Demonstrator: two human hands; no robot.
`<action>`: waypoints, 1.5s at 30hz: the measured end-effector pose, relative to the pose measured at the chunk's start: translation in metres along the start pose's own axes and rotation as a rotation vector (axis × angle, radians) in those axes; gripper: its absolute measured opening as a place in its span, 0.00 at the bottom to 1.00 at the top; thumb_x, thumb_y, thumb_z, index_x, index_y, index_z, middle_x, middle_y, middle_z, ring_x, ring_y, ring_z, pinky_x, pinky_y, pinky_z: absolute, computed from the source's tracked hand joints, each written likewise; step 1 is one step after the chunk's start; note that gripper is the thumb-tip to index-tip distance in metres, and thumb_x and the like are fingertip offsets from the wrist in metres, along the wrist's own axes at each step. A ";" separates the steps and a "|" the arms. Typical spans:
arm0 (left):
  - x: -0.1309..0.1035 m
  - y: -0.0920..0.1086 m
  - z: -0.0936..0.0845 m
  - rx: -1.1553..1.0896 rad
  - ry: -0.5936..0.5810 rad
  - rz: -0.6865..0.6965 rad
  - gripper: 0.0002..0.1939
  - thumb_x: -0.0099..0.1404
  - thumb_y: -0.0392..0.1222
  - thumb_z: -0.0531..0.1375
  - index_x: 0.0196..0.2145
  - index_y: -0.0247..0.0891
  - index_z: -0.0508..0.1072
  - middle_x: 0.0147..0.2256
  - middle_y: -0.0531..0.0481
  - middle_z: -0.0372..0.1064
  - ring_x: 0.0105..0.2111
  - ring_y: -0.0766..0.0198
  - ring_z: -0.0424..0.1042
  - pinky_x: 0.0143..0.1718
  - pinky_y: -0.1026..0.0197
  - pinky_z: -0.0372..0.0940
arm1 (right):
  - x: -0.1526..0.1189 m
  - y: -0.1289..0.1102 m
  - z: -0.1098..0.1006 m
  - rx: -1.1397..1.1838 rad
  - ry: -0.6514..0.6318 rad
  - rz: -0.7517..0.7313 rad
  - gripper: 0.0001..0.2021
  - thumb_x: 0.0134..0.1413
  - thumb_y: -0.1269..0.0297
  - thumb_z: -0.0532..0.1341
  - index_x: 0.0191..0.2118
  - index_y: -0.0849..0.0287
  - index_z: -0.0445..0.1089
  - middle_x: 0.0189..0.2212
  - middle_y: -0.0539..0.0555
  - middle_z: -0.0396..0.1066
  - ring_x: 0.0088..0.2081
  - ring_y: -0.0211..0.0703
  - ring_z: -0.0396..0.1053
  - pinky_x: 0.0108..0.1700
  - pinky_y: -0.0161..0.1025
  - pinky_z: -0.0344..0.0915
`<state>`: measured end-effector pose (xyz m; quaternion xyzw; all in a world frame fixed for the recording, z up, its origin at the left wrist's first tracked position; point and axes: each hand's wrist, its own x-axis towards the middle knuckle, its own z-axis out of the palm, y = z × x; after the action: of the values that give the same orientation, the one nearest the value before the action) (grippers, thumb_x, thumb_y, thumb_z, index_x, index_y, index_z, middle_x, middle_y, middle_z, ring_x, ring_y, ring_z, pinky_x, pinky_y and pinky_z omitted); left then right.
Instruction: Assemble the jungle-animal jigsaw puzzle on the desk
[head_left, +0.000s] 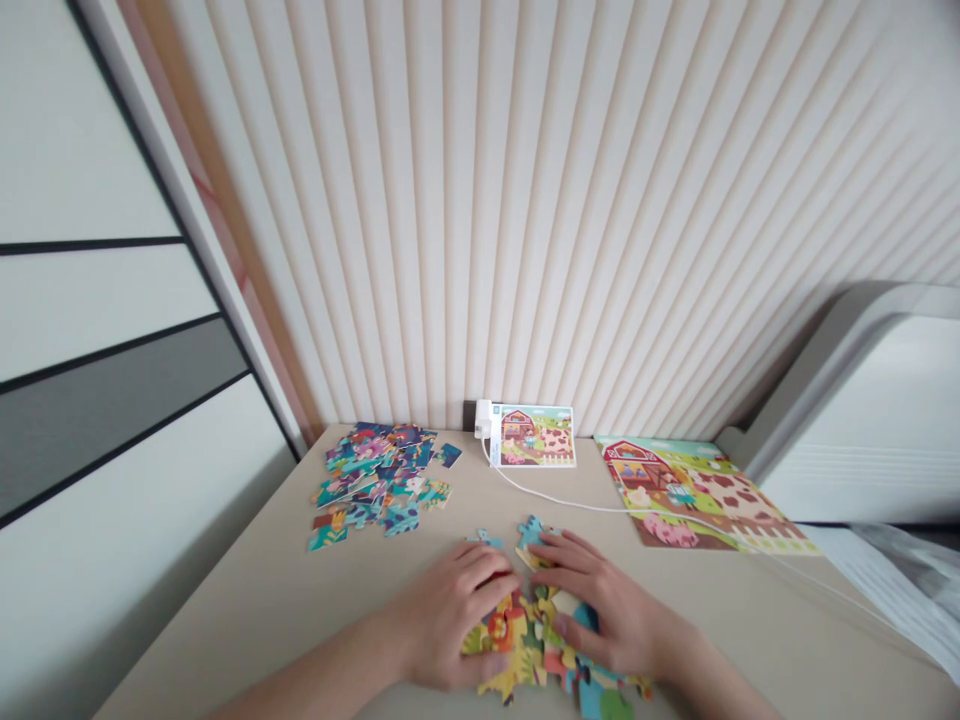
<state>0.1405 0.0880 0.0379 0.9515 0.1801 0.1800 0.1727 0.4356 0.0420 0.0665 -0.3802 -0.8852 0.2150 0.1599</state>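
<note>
My left hand (463, 612) rests over a loose heap of puzzle pieces (531, 640) near the table's front edge. Its fingers are stretched out and bent a little toward the middle, touching yellow and red pieces. On the heap's right side lies my right hand (592, 600), fingers spread over yellow, blue and green pieces. A blue piece (531, 530) pokes out past the right fingertips. Neither hand visibly grips a single piece, and the palms hide part of the heap.
A second pile of teal and purple puzzle pieces (386, 475) lies back left. A small farm picture card (534, 437) leans at the wall beside a white charger (483, 420). A finished-looking farm picture (709, 495) lies right. A white cable (555, 497) crosses the table (285, 600).
</note>
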 end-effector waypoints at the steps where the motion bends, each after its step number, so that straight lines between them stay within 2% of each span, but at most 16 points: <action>1: 0.000 0.000 0.000 -0.004 -0.002 -0.004 0.34 0.67 0.60 0.61 0.64 0.41 0.66 0.54 0.38 0.70 0.54 0.44 0.69 0.61 0.42 0.63 | -0.003 0.001 -0.002 0.004 -0.002 0.000 0.28 0.65 0.59 0.62 0.69 0.46 0.64 0.69 0.57 0.62 0.71 0.57 0.56 0.74 0.61 0.48; 5: 0.001 0.000 -0.001 0.011 0.017 0.013 0.30 0.70 0.53 0.59 0.66 0.41 0.64 0.58 0.38 0.67 0.58 0.46 0.67 0.64 0.43 0.61 | -0.010 0.010 -0.005 -0.013 -0.010 0.027 0.32 0.63 0.63 0.63 0.71 0.45 0.61 0.70 0.56 0.60 0.72 0.57 0.55 0.74 0.62 0.48; 10: 0.000 -0.006 0.002 0.076 0.145 -0.107 0.18 0.75 0.41 0.53 0.59 0.43 0.72 0.60 0.40 0.65 0.63 0.49 0.63 0.67 0.44 0.58 | -0.012 0.022 -0.002 -0.059 0.079 0.105 0.26 0.66 0.58 0.62 0.68 0.48 0.65 0.71 0.58 0.58 0.72 0.58 0.54 0.72 0.61 0.54; 12: -0.001 -0.007 0.003 0.066 0.168 -0.160 0.18 0.76 0.43 0.52 0.59 0.42 0.72 0.61 0.40 0.64 0.64 0.48 0.61 0.66 0.44 0.59 | -0.010 0.026 0.001 -0.053 0.127 0.129 0.23 0.68 0.58 0.60 0.66 0.49 0.68 0.70 0.59 0.60 0.71 0.57 0.57 0.70 0.59 0.57; 14: -0.002 -0.008 0.003 0.042 0.151 -0.179 0.21 0.76 0.50 0.54 0.61 0.41 0.71 0.62 0.39 0.63 0.64 0.46 0.60 0.66 0.42 0.58 | -0.008 0.027 0.006 -0.030 0.163 0.141 0.20 0.69 0.59 0.58 0.64 0.50 0.70 0.68 0.60 0.62 0.69 0.56 0.60 0.69 0.57 0.61; 19: 0.000 -0.004 -0.003 0.040 0.067 -0.154 0.39 0.66 0.70 0.59 0.65 0.42 0.68 0.62 0.37 0.64 0.63 0.39 0.62 0.66 0.37 0.56 | -0.002 0.019 0.012 0.087 0.156 0.139 0.19 0.71 0.58 0.57 0.62 0.52 0.72 0.66 0.62 0.65 0.66 0.55 0.64 0.67 0.54 0.64; 22: 0.002 -0.002 -0.004 0.062 0.021 -0.122 0.41 0.64 0.71 0.61 0.65 0.41 0.68 0.61 0.36 0.66 0.62 0.39 0.63 0.65 0.37 0.58 | -0.002 0.012 0.013 0.131 0.125 0.120 0.20 0.71 0.57 0.57 0.64 0.50 0.70 0.66 0.61 0.64 0.66 0.54 0.63 0.68 0.54 0.62; 24: 0.002 -0.002 -0.004 0.065 0.006 -0.106 0.40 0.64 0.70 0.61 0.64 0.41 0.69 0.59 0.36 0.67 0.60 0.40 0.65 0.63 0.38 0.60 | -0.004 0.013 0.013 0.145 0.160 0.109 0.19 0.70 0.56 0.57 0.62 0.50 0.72 0.65 0.60 0.67 0.65 0.54 0.65 0.67 0.54 0.63; 27: 0.002 -0.002 -0.003 0.037 0.024 -0.079 0.38 0.66 0.69 0.59 0.63 0.42 0.69 0.57 0.37 0.69 0.57 0.41 0.66 0.61 0.39 0.62 | -0.004 0.029 0.012 0.134 0.369 0.180 0.16 0.71 0.56 0.56 0.55 0.51 0.77 0.57 0.61 0.74 0.59 0.54 0.71 0.62 0.53 0.69; 30: 0.002 -0.004 -0.003 0.009 0.057 -0.058 0.38 0.66 0.69 0.59 0.65 0.44 0.67 0.58 0.38 0.68 0.57 0.42 0.67 0.61 0.40 0.62 | 0.004 0.062 0.003 0.017 0.640 0.348 0.16 0.71 0.55 0.55 0.49 0.53 0.78 0.51 0.61 0.77 0.54 0.54 0.74 0.59 0.53 0.71; 31: 0.001 -0.004 -0.003 0.006 0.064 -0.057 0.39 0.66 0.69 0.59 0.66 0.44 0.67 0.58 0.38 0.68 0.57 0.42 0.67 0.61 0.40 0.61 | 0.008 0.075 -0.002 -0.048 0.659 0.402 0.17 0.70 0.55 0.55 0.52 0.53 0.78 0.52 0.61 0.77 0.56 0.55 0.73 0.60 0.55 0.69; 32: 0.001 -0.005 -0.002 0.007 0.069 -0.062 0.39 0.66 0.70 0.59 0.66 0.44 0.66 0.58 0.39 0.68 0.57 0.42 0.67 0.61 0.40 0.61 | 0.013 0.087 -0.007 -0.120 0.624 0.436 0.18 0.69 0.55 0.56 0.55 0.53 0.76 0.55 0.61 0.75 0.58 0.56 0.71 0.62 0.57 0.67; 35: 0.001 -0.006 0.000 0.020 0.090 -0.093 0.42 0.64 0.71 0.59 0.66 0.43 0.66 0.59 0.38 0.67 0.58 0.41 0.66 0.62 0.40 0.61 | 0.032 0.116 -0.019 -0.276 0.457 0.470 0.24 0.65 0.57 0.59 0.64 0.53 0.70 0.65 0.61 0.67 0.65 0.58 0.64 0.67 0.60 0.60; 38: 0.000 -0.007 -0.001 0.026 0.127 -0.110 0.41 0.66 0.71 0.58 0.68 0.43 0.64 0.61 0.38 0.66 0.60 0.41 0.65 0.63 0.40 0.60 | 0.049 0.128 -0.018 -0.314 0.359 0.460 0.21 0.65 0.59 0.61 0.61 0.52 0.73 0.63 0.59 0.70 0.63 0.55 0.67 0.65 0.54 0.62; 41: 0.000 -0.007 -0.004 0.006 0.174 -0.124 0.34 0.73 0.63 0.53 0.68 0.42 0.64 0.61 0.39 0.66 0.62 0.44 0.65 0.64 0.42 0.59 | 0.057 0.126 -0.013 -0.313 0.403 0.476 0.14 0.68 0.60 0.57 0.52 0.50 0.78 0.54 0.57 0.77 0.55 0.50 0.74 0.57 0.45 0.68; 45: -0.002 -0.010 -0.003 -0.009 0.273 -0.217 0.25 0.78 0.51 0.49 0.67 0.41 0.65 0.62 0.41 0.67 0.63 0.49 0.64 0.65 0.45 0.60 | 0.048 0.116 -0.024 -0.340 0.604 0.566 0.18 0.72 0.58 0.51 0.48 0.54 0.78 0.45 0.60 0.79 0.45 0.52 0.76 0.48 0.44 0.68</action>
<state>0.1349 0.0970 0.0363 0.8923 0.3027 0.2888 0.1695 0.4849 0.1554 0.0350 -0.6742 -0.6826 -0.0189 0.2816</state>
